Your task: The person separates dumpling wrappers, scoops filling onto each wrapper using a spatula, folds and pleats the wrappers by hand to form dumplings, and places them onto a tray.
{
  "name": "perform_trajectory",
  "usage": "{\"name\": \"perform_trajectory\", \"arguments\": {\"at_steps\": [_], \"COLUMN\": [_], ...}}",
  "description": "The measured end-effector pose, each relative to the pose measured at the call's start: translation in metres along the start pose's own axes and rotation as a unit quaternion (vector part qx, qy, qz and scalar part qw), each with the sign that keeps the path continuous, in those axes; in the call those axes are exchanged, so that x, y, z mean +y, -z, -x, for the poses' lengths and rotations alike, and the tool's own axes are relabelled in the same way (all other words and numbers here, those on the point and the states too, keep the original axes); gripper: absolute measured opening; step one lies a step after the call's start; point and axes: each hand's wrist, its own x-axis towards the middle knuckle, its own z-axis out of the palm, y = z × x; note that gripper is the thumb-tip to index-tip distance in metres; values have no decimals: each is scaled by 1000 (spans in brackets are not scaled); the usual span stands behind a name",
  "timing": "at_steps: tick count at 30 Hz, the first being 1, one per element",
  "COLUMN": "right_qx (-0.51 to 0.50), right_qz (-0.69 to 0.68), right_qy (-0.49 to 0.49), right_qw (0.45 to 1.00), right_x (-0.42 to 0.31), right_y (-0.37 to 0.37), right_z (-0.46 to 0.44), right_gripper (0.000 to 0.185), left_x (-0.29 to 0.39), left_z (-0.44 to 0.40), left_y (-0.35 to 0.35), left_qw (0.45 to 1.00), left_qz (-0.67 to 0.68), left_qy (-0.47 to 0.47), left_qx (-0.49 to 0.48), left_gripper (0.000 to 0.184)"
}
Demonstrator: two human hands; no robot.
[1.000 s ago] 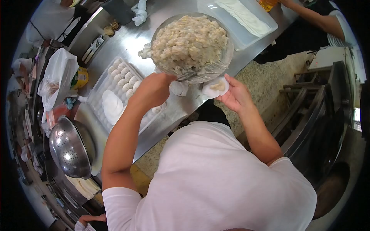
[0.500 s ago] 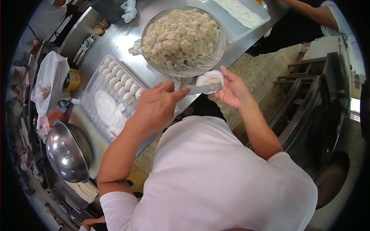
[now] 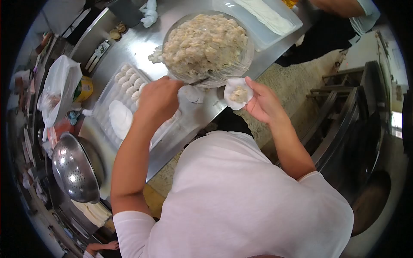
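My right hand (image 3: 263,103) holds a round white dumpling wrapper (image 3: 229,96) at its edge between thumb and fingers, with a lump of pale filling (image 3: 239,94) in its middle. Closed around the handle of a flat metal spreader is my left hand (image 3: 160,101). The spreader's blade (image 3: 198,81) lies at the near rim of a large bowl, which is heaped with chunky pale filling (image 3: 206,43). More white wrappers (image 3: 192,94) lie on the table below the bowl. Left of my left hand, a clear plastic tray (image 3: 103,101) holds rows of pleated dumplings (image 3: 130,84) and flat wrappers (image 3: 121,118).
A clear tub (image 3: 297,26) with white cloth-like material stands behind the bowl at right. A metal colander (image 3: 73,172), a plastic bag (image 3: 60,90) and a yellow container (image 3: 85,88) are at left. Another person's arm (image 3: 340,6) shows at upper right.
My left hand has drawn the spreader away from the wrapper, left and up to the bowl's rim. The filling stays on the wrapper, which my right hand now holds tilted open.
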Motion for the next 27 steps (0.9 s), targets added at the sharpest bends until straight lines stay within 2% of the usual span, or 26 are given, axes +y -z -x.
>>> {"name": "perform_trajectory", "arguments": {"at_steps": [2, 4, 5, 6, 7, 8, 9, 10, 11, 12, 14, 15, 17, 18, 20, 21, 23, 24, 25, 27], "right_qx": [-23, -15, 3, -1, -24, -48, -54, -57, -59, -66, -151, -159, -119, -120, -118, -120, -219, -221, -214, -211], "right_qz": [6, -11, -35, -36, -19, -1, 4, 113, 221, 227, 343, 343, 568, 568, 522, 521, 327, 330, 330, 333], "right_qy": [3, 2, -2, -4, -3, -1, 0, 53, 103, 97, 171, 168, 281, 281, 240, 240, 209, 208, 217, 227], "right_qw": [1000, 1000, 999, 999, 1000, 999, 999, 991, 968, 967, 911, 910, 764, 764, 810, 811, 895, 894, 893, 891], "right_x": [-3, -9, -8, -5, -3, -2, 0, 4, 8, 10, 16, 17, 21, 23, 24, 26, 35, 37, 39, 41], "right_y": [-16, -47, -57, -58, -57, -59, -66, -76, -84, -88, -95, -95, -93, -96, -107, -119, -147, -150, -153, -160], "right_z": [1, 3, 4, -1, -8, -14, -15, -14, -11, -7, -2, -3, -4, -2, 7, 13, 24, 29, 32, 35], "right_gripper": [39, 39, 39, 39, 38, 38, 38, 38, 39, 39, 45, 45, 53, 53, 58, 58, 58, 58, 58, 58], "left_x": [-9, 9, 17, 24, 28, 31, 33, 33, 29, 25, 19, 18, 19, 18, 14, 23, 46, 47, 47, 46], "left_z": [-5, -9, -6, -2, 2, 4, 6, 7, 11, 18, 33, 40, 57, 64, 80, 85, 90, 94, 95, 95], "left_y": [-20, -22, -24, -25, -26, -29, -32, -33, -32, -22, -4, 4, 12, 7, -9, -10, -10, -5, -4, -2], "left_qw": [999, 982, 982, 937, 740, 742, 650, 546, 544, 514, 468, 468, 500, 500, 460, 461, 446, 520, 518, 637], "left_qz": [-7, -35, -37, 343, 669, 668, 754, 828, 830, 850, 876, 876, 856, 856, 885, 884, 881, 833, 834, 700], "left_qy": [-9, -37, -34, 11, 52, 52, 88, 122, 121, 114, 113, 115, 130, 130, 18, 18, -36, -13, -14, -59], "left_qx": [37, 182, 182, 71, -47, -40, -39, -38, -31, -12, 12, 20, 32, 33, 75, 76, 155, 190, 193, 318], "left_gripper": [33, 30, 30, 30, 33, 33, 33, 34, 34, 33, 34, 34, 38, 38, 46, 46, 47, 46, 46, 42]}}
